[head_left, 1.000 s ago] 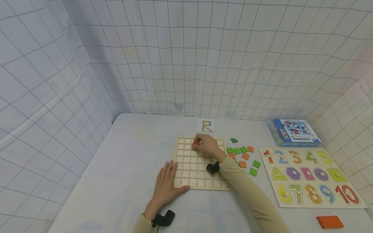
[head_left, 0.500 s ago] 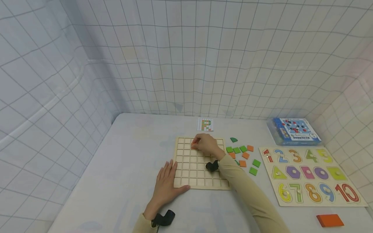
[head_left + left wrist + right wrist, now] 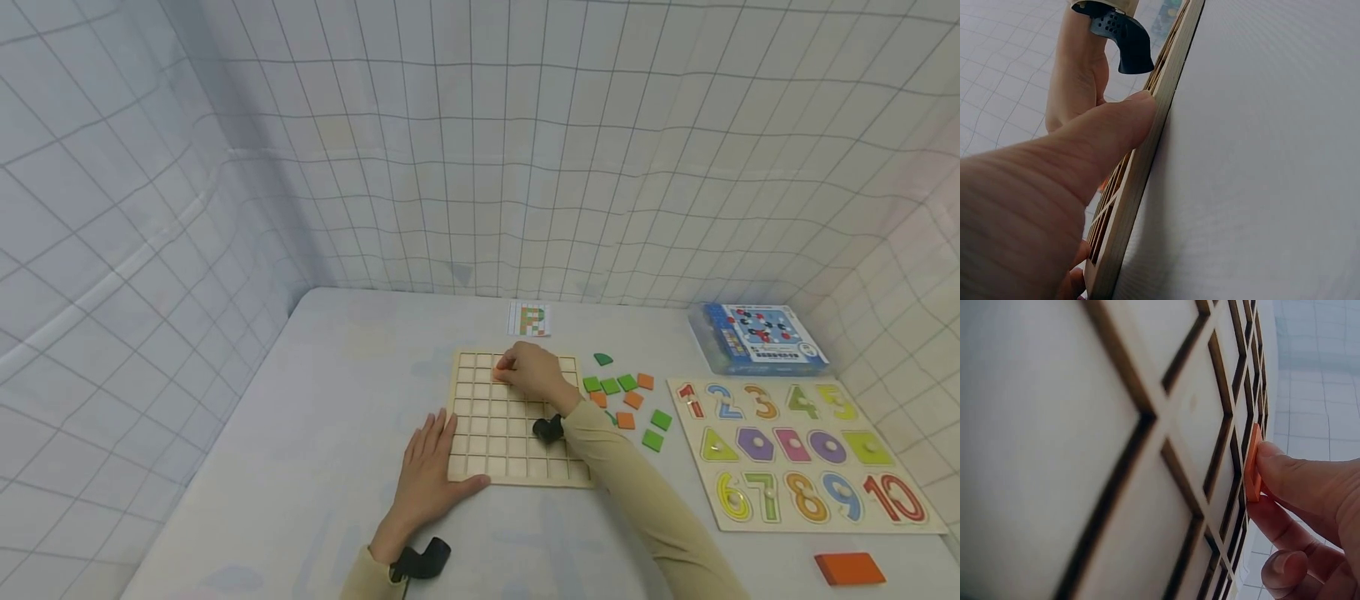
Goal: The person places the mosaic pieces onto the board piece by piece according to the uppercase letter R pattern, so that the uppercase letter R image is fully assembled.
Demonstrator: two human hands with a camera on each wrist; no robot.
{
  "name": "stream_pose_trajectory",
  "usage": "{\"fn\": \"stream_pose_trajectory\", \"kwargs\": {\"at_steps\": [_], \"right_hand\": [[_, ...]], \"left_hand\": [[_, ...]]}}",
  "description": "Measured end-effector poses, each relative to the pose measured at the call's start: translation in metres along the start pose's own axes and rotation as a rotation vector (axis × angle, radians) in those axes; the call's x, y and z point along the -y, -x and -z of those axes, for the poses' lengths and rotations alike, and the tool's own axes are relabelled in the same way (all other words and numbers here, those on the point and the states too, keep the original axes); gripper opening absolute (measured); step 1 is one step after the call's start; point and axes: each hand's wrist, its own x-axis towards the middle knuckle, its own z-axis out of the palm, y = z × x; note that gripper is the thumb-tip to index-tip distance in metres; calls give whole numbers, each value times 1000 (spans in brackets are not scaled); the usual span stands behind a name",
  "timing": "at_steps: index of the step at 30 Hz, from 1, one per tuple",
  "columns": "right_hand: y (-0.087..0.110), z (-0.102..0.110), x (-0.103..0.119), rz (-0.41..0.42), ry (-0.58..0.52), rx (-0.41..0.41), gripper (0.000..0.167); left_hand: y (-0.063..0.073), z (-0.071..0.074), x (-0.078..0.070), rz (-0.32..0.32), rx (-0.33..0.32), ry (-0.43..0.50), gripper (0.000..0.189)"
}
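Note:
A wooden grid board point(image 3: 477, 427) lies flat on the table, its visible cells bare. Over its upper part, my right hand point(image 3: 531, 370) pinches an orange square tile point(image 3: 1252, 464) between thumb and fingers. In the right wrist view the tile stands tilted against the grid ridges at one cell. My left hand point(image 3: 429, 473) rests with straight fingers along the board's left edge, its thumb point(image 3: 1141, 106) on the near edge. Some cells are hidden beneath the right hand and forearm.
Right of the board lie several loose green tiles point(image 3: 652, 440) and orange tiles point(image 3: 626, 421), plus a green quarter-round piece point(image 3: 602, 359). A pattern card point(image 3: 528, 319) lies behind. Farther right are a number puzzle point(image 3: 810, 458), a blue box point(image 3: 757, 340) and an orange block point(image 3: 850, 569).
The right hand has stayed over nearly the same cell, with its fingers and the orange tile shifting only slightly. The left hand has not moved.

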Motion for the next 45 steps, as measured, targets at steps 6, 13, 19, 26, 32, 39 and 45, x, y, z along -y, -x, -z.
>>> {"fn": "stream_pose_trajectory", "kwargs": {"at_steps": [6, 13, 19, 26, 32, 39, 45], "right_hand": [[0, 0, -1, 4, 24, 3, 13], [3, 0, -2, 3, 32, 41, 18], [9, 3, 1, 6, 19, 66, 24], [16, 5, 1, 65, 45, 43, 25], [20, 8, -3, 103, -39, -5, 23], [27, 14, -13, 114, -77, -101, 27], [31, 22, -28, 127, -100, -231, 29]], "left_hand": [[-1, 1, -1, 10, 15, 2, 101], [0, 2, -2, 10, 15, 2, 101], [0, 1, -1, 10, 17, 0, 101], [-1, 2, -2, 13, 20, -3, 101], [0, 3, -2, 15, 21, 4, 100], [-1, 1, -1, 16, 22, -9, 101], [-1, 1, -1, 13, 19, -14, 101]]}}
